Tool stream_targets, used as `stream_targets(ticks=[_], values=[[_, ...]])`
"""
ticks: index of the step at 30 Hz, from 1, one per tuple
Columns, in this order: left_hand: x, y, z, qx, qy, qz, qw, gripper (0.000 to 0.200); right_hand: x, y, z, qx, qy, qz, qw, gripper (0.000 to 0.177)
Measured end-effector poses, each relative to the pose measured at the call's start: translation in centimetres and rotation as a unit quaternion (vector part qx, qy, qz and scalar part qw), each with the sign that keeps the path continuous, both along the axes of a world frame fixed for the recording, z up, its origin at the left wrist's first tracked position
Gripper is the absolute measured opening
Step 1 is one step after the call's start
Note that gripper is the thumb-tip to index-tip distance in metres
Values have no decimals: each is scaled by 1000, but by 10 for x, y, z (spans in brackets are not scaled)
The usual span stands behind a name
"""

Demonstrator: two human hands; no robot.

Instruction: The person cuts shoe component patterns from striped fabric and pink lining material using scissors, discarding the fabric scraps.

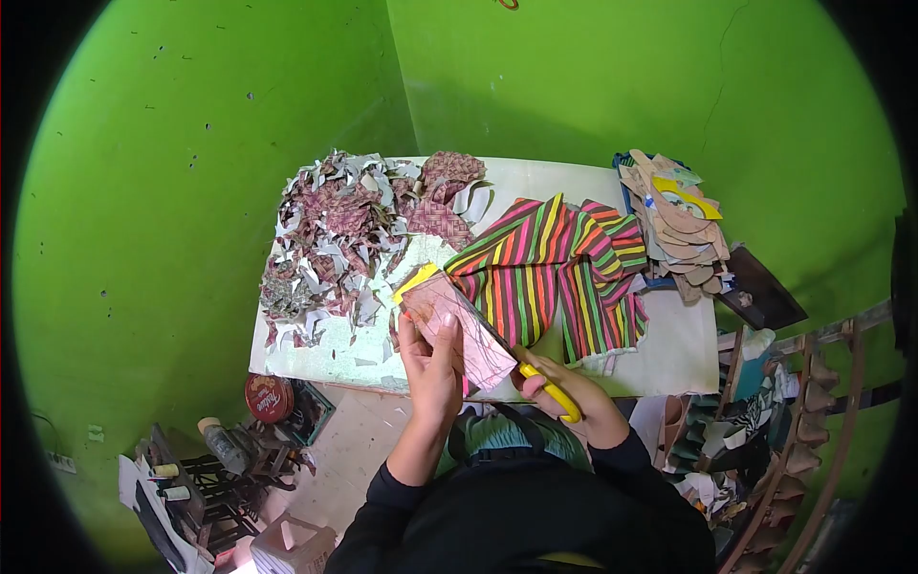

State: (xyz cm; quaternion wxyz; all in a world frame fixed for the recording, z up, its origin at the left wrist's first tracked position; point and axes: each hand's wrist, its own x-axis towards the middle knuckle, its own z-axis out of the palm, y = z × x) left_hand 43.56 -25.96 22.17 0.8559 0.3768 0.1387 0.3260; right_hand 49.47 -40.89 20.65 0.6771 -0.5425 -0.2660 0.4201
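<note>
My left hand (433, 368) grips a pale pink sheet with dark lines drawn on it (475, 350), thumb on the near face. A yellow strip (417, 280) shows at its upper left edge. In my right hand (571, 386) are scissors with yellow handles (553, 392). Their dark blades lie along the sheet's right edge; whether they are apart is hard to tell. Just beyond the blades, a striped cloth (535, 273) in orange, green, yellow, pink and black lies crumpled on the white table (669, 359).
A heap of patterned fabric and paper scraps (335, 215) covers the table's left side. Cut brown card shapes (677, 230) are piled at the back right. Below stand a round red tin (269, 397), a cluttered rack (755, 421) and a white crate (292, 545). Green walls rise behind.
</note>
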Motion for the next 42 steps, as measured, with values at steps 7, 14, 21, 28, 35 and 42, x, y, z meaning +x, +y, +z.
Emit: stream_targets(ticks=[7,14,21,28,35,42], values=[[-1,-3,2,-14,-1,8,1000,40,-12,-1,-5,-2,-94,16,995,12],[-1,-4,4,-20,-8,9,1000,41,-21,0,24,-49,155,-44,986,25],[-1,-4,2,-28,1,9,1000,41,-22,-8,0,17,37,-4,999,26],[-1,-8,8,-27,2,-6,1000,42,-17,-5,3,27,47,-23,998,20],[-2,-8,4,-30,9,-25,999,42,-8,-2,16,-81,23,-13,996,16],[-2,-8,7,-30,21,-18,999,44,-14,1,13,12,-277,-51,959,18]])
